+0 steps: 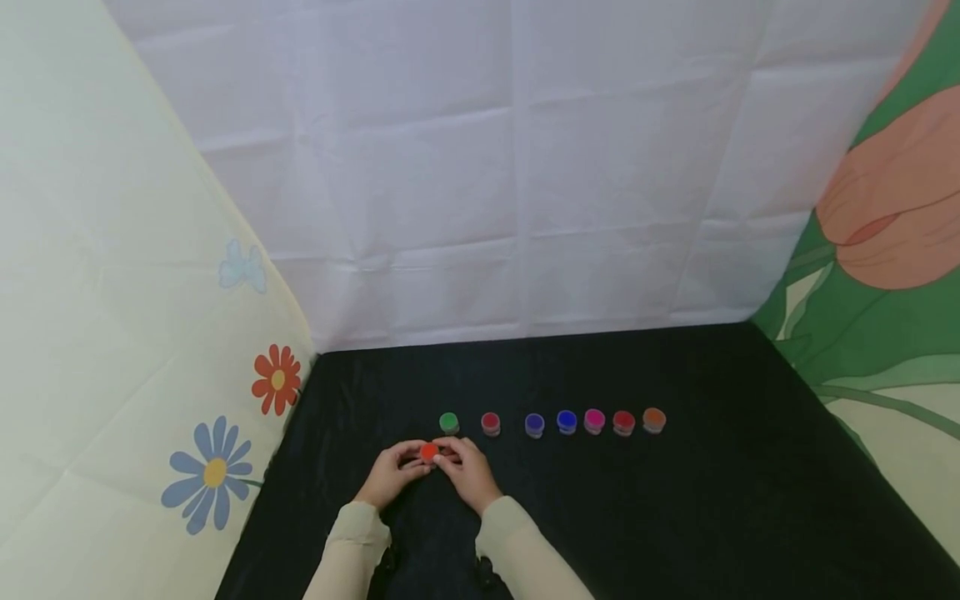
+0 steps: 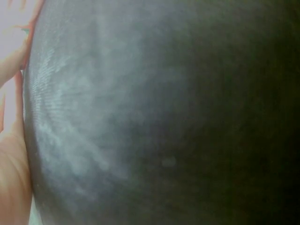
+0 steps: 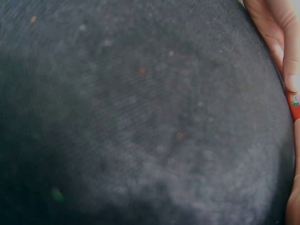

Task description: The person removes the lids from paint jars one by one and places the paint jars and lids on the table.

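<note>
Both hands meet over the cloth around a small round pot with a bright red-orange top (image 1: 428, 452). My left hand (image 1: 390, 477) pinches it from the left, and my right hand (image 1: 468, 475) has its fingers and thumb on the right side. In the right wrist view, a sliver of the red pot (image 3: 295, 105) shows between fingers at the right edge. The left wrist view catches only part of a hand (image 2: 11, 159) along its left border; the pot cannot be made out there. Just beyond the hands stands a green-topped pot (image 1: 448, 422).
To the right, a loose row continues with a red pot (image 1: 491, 423), a purple one (image 1: 534, 425), a blue one (image 1: 566, 422), a pink one (image 1: 594, 421), another red one (image 1: 623, 422) and an orange-brown one (image 1: 654, 419). Black cloth (image 1: 675, 517) covers the table; a white sheet (image 1: 480, 208) hangs behind.
</note>
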Available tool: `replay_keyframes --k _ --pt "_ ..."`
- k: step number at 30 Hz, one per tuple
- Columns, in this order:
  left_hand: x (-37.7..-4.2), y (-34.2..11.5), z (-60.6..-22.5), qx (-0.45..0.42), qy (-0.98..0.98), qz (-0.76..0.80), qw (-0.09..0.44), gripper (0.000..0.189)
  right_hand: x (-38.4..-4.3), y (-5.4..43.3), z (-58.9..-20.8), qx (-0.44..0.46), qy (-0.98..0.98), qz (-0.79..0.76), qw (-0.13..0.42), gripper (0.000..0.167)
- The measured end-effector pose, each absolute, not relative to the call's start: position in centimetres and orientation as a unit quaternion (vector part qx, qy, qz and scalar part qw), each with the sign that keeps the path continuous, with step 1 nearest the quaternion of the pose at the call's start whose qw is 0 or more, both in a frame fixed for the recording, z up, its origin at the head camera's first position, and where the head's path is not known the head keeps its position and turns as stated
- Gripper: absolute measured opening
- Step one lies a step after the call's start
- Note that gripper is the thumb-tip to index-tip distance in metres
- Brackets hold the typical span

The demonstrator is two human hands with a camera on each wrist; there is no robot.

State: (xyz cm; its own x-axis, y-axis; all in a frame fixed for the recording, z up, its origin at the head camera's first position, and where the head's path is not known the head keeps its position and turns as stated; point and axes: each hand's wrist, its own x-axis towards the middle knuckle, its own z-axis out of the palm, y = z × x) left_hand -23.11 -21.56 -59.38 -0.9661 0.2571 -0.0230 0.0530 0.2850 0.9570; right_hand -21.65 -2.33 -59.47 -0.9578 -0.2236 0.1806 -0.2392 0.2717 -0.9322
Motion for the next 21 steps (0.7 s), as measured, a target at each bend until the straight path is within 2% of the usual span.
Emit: replay_keyframes --k 8,15,21 --pt "-22.99 -21.33 -59.11 0.089 0.798 0.591 0.082 0.039 -21.69 -2.23 -59.36 0.137 -0.792 0.595 -0.012 0.031" --pt "-23.08 -21.47 -59.47 0.090 0.800 0.587 0.084 0.039 -21.66 -2.32 -59.31 0.123 -0.785 0.607 -0.022 0.022" --pt "-23.13 -21.63 -59.61 0.092 0.797 0.591 0.088 0.040 -21.63 -2.29 -59.34 0.138 -0.797 0.589 -0.006 0.023"
